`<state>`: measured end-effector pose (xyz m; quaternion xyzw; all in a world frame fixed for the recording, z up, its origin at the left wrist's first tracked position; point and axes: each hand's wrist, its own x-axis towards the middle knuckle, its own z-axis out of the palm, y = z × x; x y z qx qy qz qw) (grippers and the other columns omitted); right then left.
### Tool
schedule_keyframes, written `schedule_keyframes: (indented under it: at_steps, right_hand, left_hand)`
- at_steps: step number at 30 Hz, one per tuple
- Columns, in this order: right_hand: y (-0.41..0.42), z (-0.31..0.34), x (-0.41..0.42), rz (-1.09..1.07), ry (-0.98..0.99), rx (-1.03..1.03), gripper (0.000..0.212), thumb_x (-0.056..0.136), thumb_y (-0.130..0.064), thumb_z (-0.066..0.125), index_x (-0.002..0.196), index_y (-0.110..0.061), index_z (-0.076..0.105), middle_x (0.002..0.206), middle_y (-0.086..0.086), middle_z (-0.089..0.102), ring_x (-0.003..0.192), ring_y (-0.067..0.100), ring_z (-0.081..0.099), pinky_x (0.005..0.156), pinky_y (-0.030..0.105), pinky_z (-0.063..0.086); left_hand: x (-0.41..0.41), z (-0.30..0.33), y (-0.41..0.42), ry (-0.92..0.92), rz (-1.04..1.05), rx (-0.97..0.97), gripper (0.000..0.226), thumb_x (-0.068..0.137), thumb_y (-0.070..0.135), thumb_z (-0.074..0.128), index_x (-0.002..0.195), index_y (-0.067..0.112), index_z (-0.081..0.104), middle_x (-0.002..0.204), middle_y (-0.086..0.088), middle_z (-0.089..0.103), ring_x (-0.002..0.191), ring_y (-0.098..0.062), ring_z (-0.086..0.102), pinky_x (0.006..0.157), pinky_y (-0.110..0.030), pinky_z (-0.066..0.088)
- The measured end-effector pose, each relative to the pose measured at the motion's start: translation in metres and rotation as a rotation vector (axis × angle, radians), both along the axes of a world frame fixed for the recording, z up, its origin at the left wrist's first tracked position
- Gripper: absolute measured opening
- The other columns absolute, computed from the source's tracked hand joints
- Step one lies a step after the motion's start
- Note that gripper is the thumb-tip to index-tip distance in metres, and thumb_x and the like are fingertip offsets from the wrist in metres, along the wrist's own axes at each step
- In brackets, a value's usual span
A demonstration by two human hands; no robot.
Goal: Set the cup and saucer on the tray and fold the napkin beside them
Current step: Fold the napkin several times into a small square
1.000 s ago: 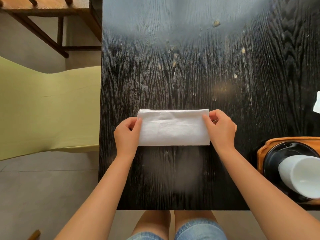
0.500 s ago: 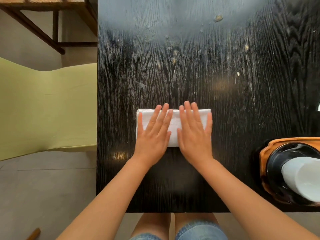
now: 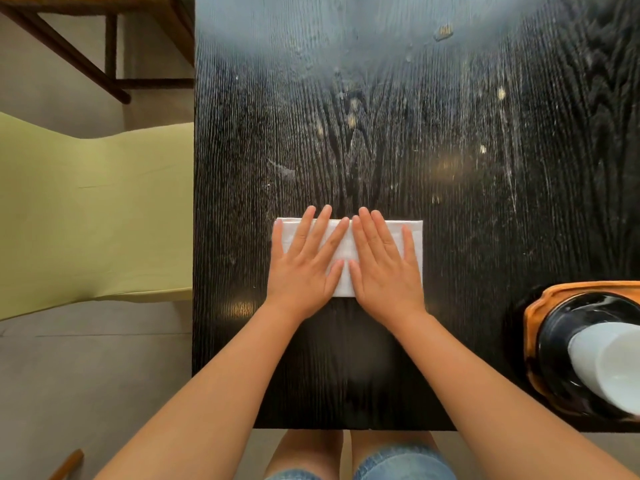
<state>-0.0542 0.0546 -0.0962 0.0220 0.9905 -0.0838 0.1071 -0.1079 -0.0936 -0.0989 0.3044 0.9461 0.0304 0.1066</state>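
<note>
A black wooden table with pale, worn grain (image 3: 381, 133) filled most of the view, its far part washed out by glare. Beyond the table's left edge lay grey floor, a pale green padded seat (image 3: 93, 216) and, further off, a brown wooden frame (image 3: 114, 53). The white folded cloth napkin (image 3: 414, 237) lay flat as a long rectangle on the table, close to the near edge and roughly midway across what showed. The left hand (image 3: 304, 265) and the right hand (image 3: 384, 268) rested palm-down on the napkin, fingers spread and thumbs almost touching, gripping nothing. Only the napkin's two ends and a strip between the hands showed. Well to the right of the napkin, an orange wooden tray (image 3: 531, 313) sat at the picture's border, holding a black glossy saucer (image 3: 568, 327) with a white cup (image 3: 609, 365) on it. Bare tabletop stretched beyond the napkin and on both sides of it.
</note>
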Motion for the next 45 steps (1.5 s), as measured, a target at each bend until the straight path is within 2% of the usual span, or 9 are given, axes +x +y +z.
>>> schedule_keyframes:
  at_steps: [8, 17, 20, 23, 31, 35, 39, 42, 45]
  right_hand:
    - [0.059, 0.005, 0.017, 0.043, -0.054, 0.067, 0.063, 0.092, -0.036, 0.022, 0.146, -0.009, 0.005, 0.154, 0.003, 0.006, 0.143, 0.018, 0.004, 0.113, 0.051, 0.002]
    - [0.029, 0.012, 0.061, -0.093, -0.126, 0.090, 0.071, 0.089, -0.042, 0.024, 0.146, -0.005, 0.006, 0.156, 0.013, 0.005, 0.144, 0.025, 0.000, 0.111, 0.060, 0.002]
    - [0.005, 0.019, 0.086, -0.093, -0.189, 0.091, 0.077, 0.086, -0.051, 0.027, 0.147, -0.007, 0.011, 0.155, 0.017, 0.006, 0.144, 0.029, -0.001, 0.109, 0.063, 0.003]
    - [-0.017, 0.026, 0.111, -0.006, -0.207, 0.056, 0.075, 0.083, -0.052, 0.033, 0.144, -0.008, 0.025, 0.151, 0.023, 0.015, 0.141, 0.035, 0.014, 0.107, 0.064, 0.012]
    - [-0.020, 0.024, 0.131, 0.199, -0.097, -0.001, 0.058, 0.085, -0.036, 0.040, 0.141, -0.022, 0.033, 0.141, 0.020, 0.030, 0.133, 0.036, 0.027, 0.105, 0.065, 0.016]
    - [0.005, 0.017, 0.108, 0.378, 0.142, -0.045, 0.044, 0.081, -0.029, 0.058, 0.124, -0.023, 0.051, 0.129, 0.013, 0.039, 0.125, 0.032, 0.037, 0.104, 0.063, 0.024]
    - [0.017, 0.017, 0.083, 0.602, 0.194, -0.030, 0.044, 0.071, -0.015, 0.071, 0.113, -0.020, 0.058, 0.127, 0.011, 0.051, 0.124, 0.030, 0.040, 0.106, 0.059, 0.025]
    - [0.025, 0.019, 0.070, 0.748, 0.200, -0.040, 0.039, 0.075, -0.012, 0.068, 0.113, -0.016, 0.059, 0.118, 0.008, 0.063, 0.122, 0.028, 0.045, 0.110, 0.052, 0.021]
    - [0.027, 0.020, 0.060, 0.826, 0.285, -0.144, 0.022, 0.087, -0.008, 0.059, 0.108, -0.010, 0.063, 0.107, 0.008, 0.067, 0.111, 0.026, 0.057, 0.107, 0.044, 0.033]
  left_hand:
    - [-0.008, -0.001, -0.042, -0.013, 0.115, -0.015, 0.058, 0.092, 0.036, 0.023, 0.146, 0.015, 0.018, 0.154, -0.004, 0.026, 0.141, -0.020, 0.014, 0.110, -0.057, -0.002]
    - [-0.067, 0.010, -0.035, 0.063, -0.232, -0.101, 0.055, 0.096, 0.034, 0.018, 0.147, 0.014, 0.017, 0.156, -0.001, 0.018, 0.143, -0.018, 0.011, 0.109, -0.059, -0.004]
    - [-0.067, 0.015, -0.008, 0.051, -0.153, -0.128, 0.064, 0.092, 0.044, 0.010, 0.147, 0.012, 0.014, 0.158, -0.001, 0.008, 0.145, -0.017, 0.004, 0.107, -0.058, -0.011]
    - [-0.046, 0.012, 0.021, -0.053, 0.003, 0.005, 0.081, 0.084, 0.063, 0.014, 0.148, 0.013, 0.009, 0.158, -0.001, 0.003, 0.145, -0.018, -0.001, 0.108, -0.058, -0.011]
    - [-0.049, 0.003, 0.026, -0.007, -0.321, 0.040, 0.085, 0.082, 0.069, 0.032, 0.147, 0.016, 0.020, 0.156, -0.003, 0.018, 0.144, -0.027, 0.009, 0.108, -0.063, 0.005]
    - [-0.050, 0.003, 0.025, 0.023, -0.334, 0.052, 0.079, 0.085, 0.065, 0.032, 0.147, 0.018, 0.021, 0.155, -0.005, 0.020, 0.144, -0.027, 0.012, 0.107, -0.067, 0.005]
    - [-0.035, 0.009, 0.018, 0.043, -0.279, 0.135, 0.066, 0.090, 0.056, 0.032, 0.146, 0.024, 0.020, 0.155, -0.009, 0.018, 0.144, -0.025, 0.011, 0.107, -0.065, 0.001]
    - [-0.008, 0.011, -0.007, -0.042, -0.237, 0.218, 0.064, 0.091, 0.052, 0.032, 0.147, 0.026, 0.015, 0.156, -0.009, 0.011, 0.144, -0.025, 0.004, 0.111, -0.060, 0.001]
    - [0.024, 0.006, -0.044, -0.129, -0.243, 0.179, 0.062, 0.093, 0.048, 0.028, 0.148, 0.023, 0.012, 0.157, -0.008, 0.009, 0.144, -0.021, 0.001, 0.114, -0.050, 0.001]
